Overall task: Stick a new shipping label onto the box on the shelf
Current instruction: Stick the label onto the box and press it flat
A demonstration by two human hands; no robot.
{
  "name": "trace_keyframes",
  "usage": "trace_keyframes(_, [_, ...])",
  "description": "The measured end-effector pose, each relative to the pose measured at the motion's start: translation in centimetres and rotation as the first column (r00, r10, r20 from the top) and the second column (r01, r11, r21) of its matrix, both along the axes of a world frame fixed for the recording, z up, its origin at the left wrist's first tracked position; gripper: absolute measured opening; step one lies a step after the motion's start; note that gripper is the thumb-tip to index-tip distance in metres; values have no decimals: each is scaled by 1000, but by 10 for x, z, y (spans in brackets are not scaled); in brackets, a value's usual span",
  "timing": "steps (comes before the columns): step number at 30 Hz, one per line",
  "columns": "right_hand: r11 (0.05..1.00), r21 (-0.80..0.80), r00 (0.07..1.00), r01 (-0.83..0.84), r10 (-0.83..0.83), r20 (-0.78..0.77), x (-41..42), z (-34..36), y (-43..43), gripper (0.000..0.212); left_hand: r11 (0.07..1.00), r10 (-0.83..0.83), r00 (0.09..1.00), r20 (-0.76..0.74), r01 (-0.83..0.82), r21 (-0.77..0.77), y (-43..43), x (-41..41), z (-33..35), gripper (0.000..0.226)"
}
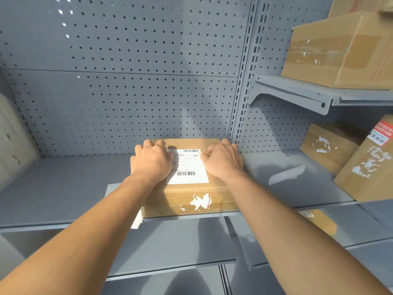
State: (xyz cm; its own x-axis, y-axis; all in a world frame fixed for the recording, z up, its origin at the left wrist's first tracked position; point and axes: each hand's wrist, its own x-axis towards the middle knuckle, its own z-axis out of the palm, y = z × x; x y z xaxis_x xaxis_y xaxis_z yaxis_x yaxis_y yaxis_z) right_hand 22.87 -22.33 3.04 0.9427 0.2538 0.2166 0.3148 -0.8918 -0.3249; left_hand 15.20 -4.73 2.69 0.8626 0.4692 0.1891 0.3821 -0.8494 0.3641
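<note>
A brown cardboard box (189, 198) lies flat on the grey shelf (63, 188), near its front edge. A white shipping label (188, 167) with two barcodes lies on the box top. My left hand (152, 159) rests palm down on the label's left side, fingers curled toward the box's far edge. My right hand (223, 159) presses on the label's right edge and the box top, fingers bent. Torn white label scraps (201, 202) remain on the box's taped front face.
A white backing strip (286, 174) lies on the shelf right of the box. A white sheet (136, 220) pokes out under the box's left side. Several cardboard boxes (340, 50) stand on shelves at the right. Perforated grey panel (127, 92) behind; lower shelves below.
</note>
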Motion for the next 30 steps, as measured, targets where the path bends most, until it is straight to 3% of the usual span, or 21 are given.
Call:
trace_keyframes(3, [998, -65, 1000, -11, 10, -18, -6, 2, 3, 77, 1000, 7, 1000, -2, -7, -31, -1, -2, 3, 74])
trace_keyframes(5, [996, -85, 1000, -14, 12, -17, -8, 2, 4, 81, 1000, 3, 1000, -3, -4, -17, -2, -3, 4, 82])
trace_keyframes(11, [997, -76, 999, 4, -1, 34, -4, -2, 6, 59, 1000, -9, 1000, -5, 9, 1, -1, -3, 4, 81])
trace_keyframes(16, [999, -39, 999, 4, -2, 40, -1, -4, 3, 37, 1000, -9, 1000, 6, 9, -21, 1, -2, 1, 65])
trace_keyframes(21, [1000, 23, 999, -9, 8, 47, -1, -4, -1, 35, 1000, -11, 1000, 28, 12, -12, 3, 0, -1, 52])
trace_keyframes(23, [1000, 10, 1000, -8, 8, 13, 1, -1, -1, 46, 1000, -20, 1000, 9, 20, 13, 2, 1, 0, 56])
trace_keyframes(27, [984, -177, 1000, 4, -5, -6, 9, 10, 12, 79, 999, -22, 995, -93, 24, 27, 8, 13, 9, 78])
trace_keyframes(30, [982, -187, 997, 29, -41, -59, 20, 15, 20, 91, 1000, 5, 989, -147, -2, 17, 14, 28, 12, 87])
